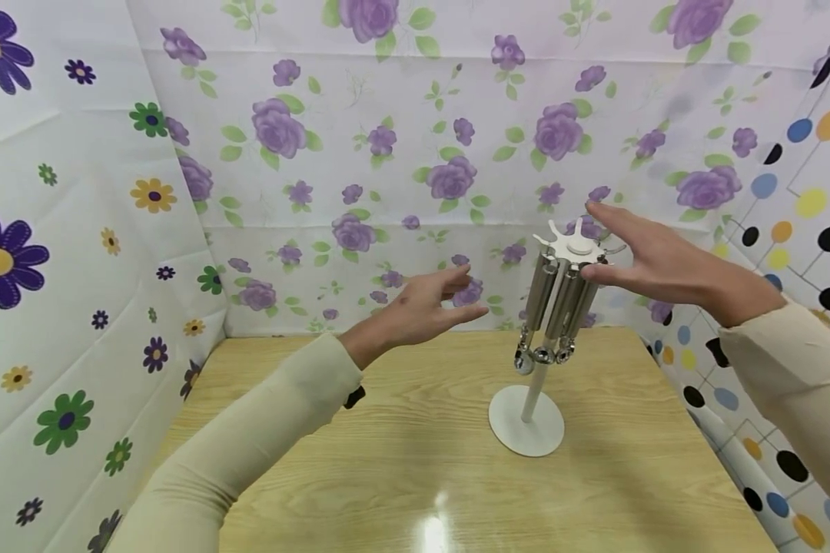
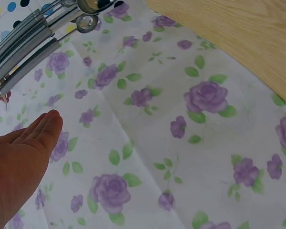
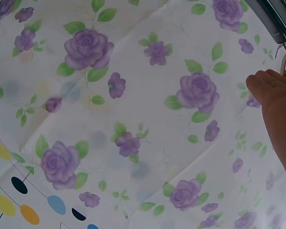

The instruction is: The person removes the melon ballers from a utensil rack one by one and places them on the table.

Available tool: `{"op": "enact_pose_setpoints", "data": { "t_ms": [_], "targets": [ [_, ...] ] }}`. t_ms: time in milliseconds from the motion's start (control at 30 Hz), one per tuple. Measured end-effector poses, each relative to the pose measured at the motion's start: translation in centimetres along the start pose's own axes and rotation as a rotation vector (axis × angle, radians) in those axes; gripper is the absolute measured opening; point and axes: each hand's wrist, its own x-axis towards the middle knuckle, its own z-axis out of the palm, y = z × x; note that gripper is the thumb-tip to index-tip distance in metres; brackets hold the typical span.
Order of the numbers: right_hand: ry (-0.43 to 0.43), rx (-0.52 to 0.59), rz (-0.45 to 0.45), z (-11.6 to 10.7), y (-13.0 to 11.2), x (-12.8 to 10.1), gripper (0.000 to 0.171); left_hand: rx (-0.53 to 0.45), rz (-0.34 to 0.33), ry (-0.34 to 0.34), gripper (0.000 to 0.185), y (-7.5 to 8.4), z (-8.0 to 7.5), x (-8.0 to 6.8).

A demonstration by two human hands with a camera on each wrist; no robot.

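Note:
A white rotating-style utensil stand (image 1: 572, 247) with curved hooks around its top rises from a round base (image 1: 508, 434) on the table. From the hooks hang several silver metal-handled utensils (image 1: 543, 299) with small shiny round ends, also at the top left of the left wrist view (image 2: 33, 50). My right hand (image 1: 657, 257) is at the stand's top right, fingers extended, with the thumb overlapping the hooked top. Left of the stand, my left hand (image 1: 418, 307) hovers above the table, its fingers and thumb spread apart and holding nothing.
The wood-grain table (image 1: 360, 461) runs up to a back wall of cloth with purple roses (image 1: 449, 178). A flower-print cloth (image 1: 62, 330) hangs along the left, and a dotted cloth (image 1: 778, 369) along the right, close to the right arm.

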Motion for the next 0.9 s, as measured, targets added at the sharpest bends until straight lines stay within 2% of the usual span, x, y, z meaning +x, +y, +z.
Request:
{"op": "enact_pose_setpoints", "data": {
  "t_ms": [467,900],
  "targets": [
    [-0.026,0.035,-0.01,0.7,0.0,0.3,0.082,-0.158,0.069,0.063,0.057,0.9,2.2,3.0],
    [-0.018,0.028,-0.007,0.8,0.2,0.1,0.077,-0.172,0.115,0.098,0.046,1.1,3.4,4.9]
  ]
}}
